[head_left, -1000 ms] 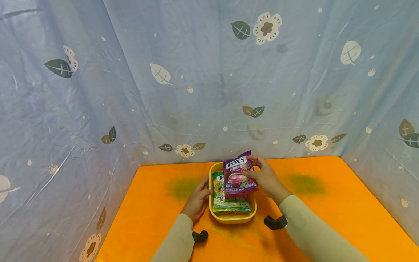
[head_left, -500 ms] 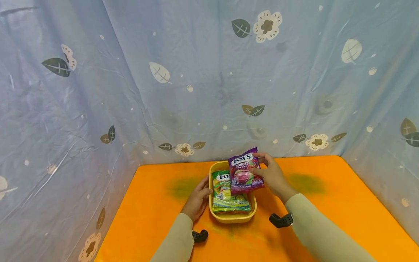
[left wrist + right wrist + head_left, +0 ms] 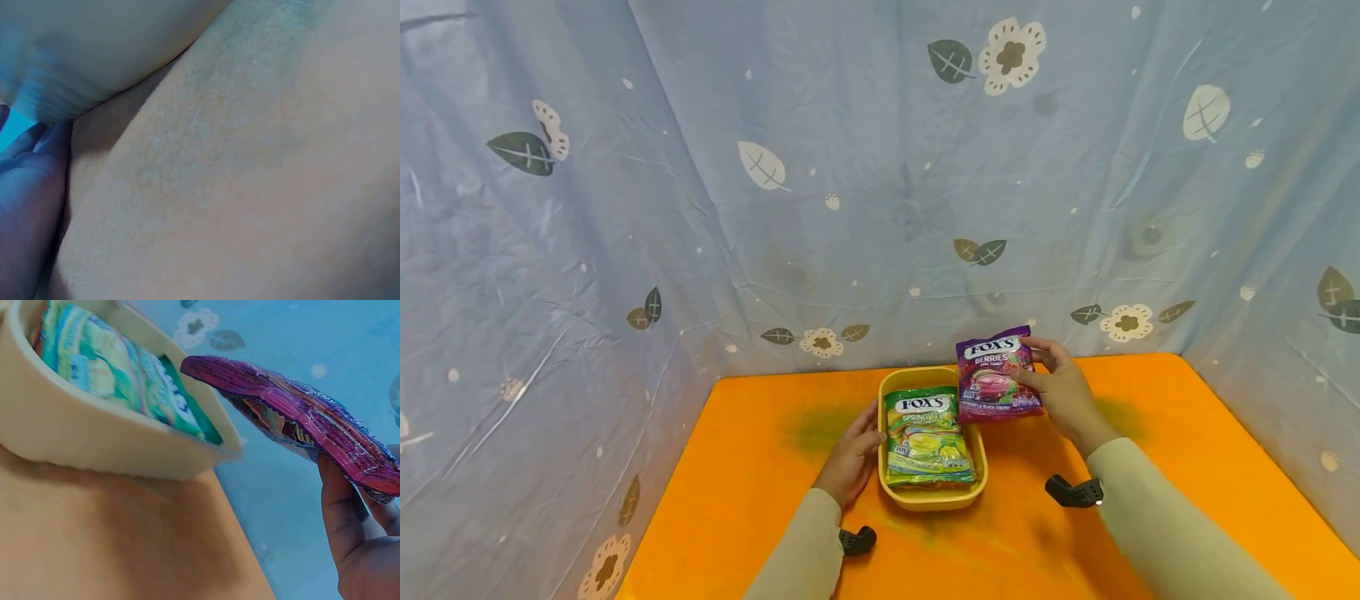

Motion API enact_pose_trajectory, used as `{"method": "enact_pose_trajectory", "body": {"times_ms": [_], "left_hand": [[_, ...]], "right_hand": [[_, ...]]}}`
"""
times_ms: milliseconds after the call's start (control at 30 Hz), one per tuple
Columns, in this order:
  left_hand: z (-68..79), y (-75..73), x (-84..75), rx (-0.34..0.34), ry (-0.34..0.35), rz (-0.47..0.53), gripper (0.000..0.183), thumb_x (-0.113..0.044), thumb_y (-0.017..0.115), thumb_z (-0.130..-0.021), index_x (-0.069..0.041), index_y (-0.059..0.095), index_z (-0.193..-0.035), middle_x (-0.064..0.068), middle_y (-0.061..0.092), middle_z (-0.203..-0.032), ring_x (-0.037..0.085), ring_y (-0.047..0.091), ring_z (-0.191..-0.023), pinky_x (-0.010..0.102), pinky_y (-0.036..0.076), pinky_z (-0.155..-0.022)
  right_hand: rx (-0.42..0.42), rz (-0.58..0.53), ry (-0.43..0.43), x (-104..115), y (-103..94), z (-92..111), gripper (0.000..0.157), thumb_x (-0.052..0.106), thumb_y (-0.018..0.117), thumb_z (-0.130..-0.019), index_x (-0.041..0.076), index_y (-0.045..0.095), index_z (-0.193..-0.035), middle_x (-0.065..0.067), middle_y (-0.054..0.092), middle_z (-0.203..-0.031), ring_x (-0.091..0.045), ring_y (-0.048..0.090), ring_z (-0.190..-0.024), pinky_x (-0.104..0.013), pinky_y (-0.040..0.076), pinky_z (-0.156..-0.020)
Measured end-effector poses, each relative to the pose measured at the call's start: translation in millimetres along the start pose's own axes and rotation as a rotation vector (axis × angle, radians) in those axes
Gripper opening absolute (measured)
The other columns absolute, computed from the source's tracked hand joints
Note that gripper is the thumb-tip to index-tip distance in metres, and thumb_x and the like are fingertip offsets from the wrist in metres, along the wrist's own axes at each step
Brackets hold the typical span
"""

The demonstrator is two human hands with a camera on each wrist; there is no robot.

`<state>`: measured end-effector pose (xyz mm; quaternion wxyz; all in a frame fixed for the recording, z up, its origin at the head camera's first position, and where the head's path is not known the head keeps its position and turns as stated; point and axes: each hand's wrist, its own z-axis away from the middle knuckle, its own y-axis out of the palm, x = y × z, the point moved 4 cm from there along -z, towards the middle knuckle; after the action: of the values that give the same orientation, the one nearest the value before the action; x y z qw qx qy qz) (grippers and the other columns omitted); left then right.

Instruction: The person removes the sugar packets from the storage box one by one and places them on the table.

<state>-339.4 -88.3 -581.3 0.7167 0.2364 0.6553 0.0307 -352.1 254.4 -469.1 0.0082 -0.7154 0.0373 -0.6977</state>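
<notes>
A purple bag of Fox's Berries candy (image 3: 995,379) is held up by my right hand (image 3: 1063,396), which pinches its right edge. In the right wrist view the same candy bag (image 3: 300,415) shows edge-on above the fingers. It hangs over the right far corner of a yellow plastic tub (image 3: 934,502). Inside the tub lies a green bag of Fox's Spring Tea candy (image 3: 927,437), and something beneath it is mostly hidden. My left hand (image 3: 848,462) rests against the tub's left outer side. In the left wrist view, that hand (image 3: 28,194) touches the tub wall (image 3: 119,37) with extended fingers.
An orange cloth (image 3: 752,492) covers the table under the tub. Blue patterned curtains (image 3: 850,167) stand at the back and both sides. Black wrist mounts (image 3: 1073,492) stick out from both sleeves.
My right hand has lifted the purple candy bag and carried it right, uncovering the green bag's front. My left hand and the tub have stayed in place.
</notes>
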Motion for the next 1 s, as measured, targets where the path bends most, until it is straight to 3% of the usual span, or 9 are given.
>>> {"method": "enact_pose_trajectory", "body": {"times_ms": [233,533,700,1000], "left_hand": [[0.5,0.3,-1.1,0.016,0.005,0.0,0.075,0.001,0.054,-0.105,-0.012,0.028,-0.175,0.015,0.026,-0.177,0.034,0.042,-0.151,0.038,0.044,-0.117],[0.5,-0.5,-1.2,0.017,0.004,0.012,0.076,0.003,0.054,-0.104,-0.012,0.029,-0.174,0.014,0.027,-0.177,0.034,0.037,-0.155,0.038,0.045,-0.116],[-0.6,-1.2,-0.6,0.012,-0.002,0.016,0.077,0.003,0.055,-0.103,-0.012,0.03,-0.174,0.013,0.028,-0.176,0.034,0.04,-0.153,0.039,0.045,-0.116],[-2.2,-3.6,1.0,0.003,-0.004,0.021,0.076,0.001,0.058,-0.104,-0.013,0.031,-0.174,0.013,0.029,-0.176,0.033,0.042,-0.152,0.039,0.046,-0.115]], "right_hand": [[-0.05,0.034,0.004,-10,-23.8,-5,0.07,0.021,0.073,-0.107,0.01,0.039,-0.167,-0.023,0.04,-0.159,-0.042,0.042,-0.142,-0.022,0.059,-0.088],[-0.083,0.112,0.047,-33,-45.6,-10,0.071,0.02,0.07,-0.109,0.01,0.035,-0.17,-0.025,0.04,-0.159,-0.046,0.038,-0.144,-0.021,0.059,-0.087],[-0.043,0.179,0.072,-45,-49.3,-10,0.073,0.023,0.07,-0.11,0.008,0.033,-0.17,-0.028,0.041,-0.161,-0.049,0.04,-0.145,-0.024,0.06,-0.087],[0.054,0.265,0.044,-66,-38.3,-13,0.067,0.018,0.07,-0.109,0.004,0.039,-0.166,-0.031,0.045,-0.155,-0.049,0.045,-0.14,-0.02,0.055,-0.086]]}}
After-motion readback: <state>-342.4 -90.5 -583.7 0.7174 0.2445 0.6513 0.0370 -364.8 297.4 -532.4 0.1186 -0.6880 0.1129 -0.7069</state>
